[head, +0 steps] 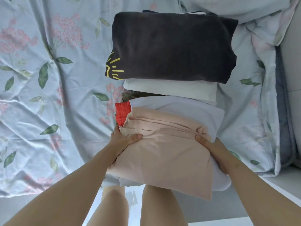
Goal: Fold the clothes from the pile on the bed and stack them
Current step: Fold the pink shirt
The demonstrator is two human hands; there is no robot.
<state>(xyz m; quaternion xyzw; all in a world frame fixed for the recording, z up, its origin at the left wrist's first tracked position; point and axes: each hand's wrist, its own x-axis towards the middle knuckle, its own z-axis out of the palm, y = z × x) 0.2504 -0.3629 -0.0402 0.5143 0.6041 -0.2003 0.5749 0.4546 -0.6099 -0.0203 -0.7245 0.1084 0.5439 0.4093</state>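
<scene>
- Bare knees (114, 198) show lowest, just under the bed's near edge.
- Left hand (121, 141) and right hand (210, 147), well apart, clamp opposite sides of the peach folded garment (162, 152), thumbs on top.
- It tops a lavender piece (187, 110), with a red knit (123, 111) just beside.
- Beyond, a dark folded garment (171, 46) lies on a white one (171, 88), on the floral bedsheet (48, 79).

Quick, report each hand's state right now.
Left hand: grips the left side of the folded peach garment, thumb on top.
Right hand: grips its right side, thumb on top.
</scene>
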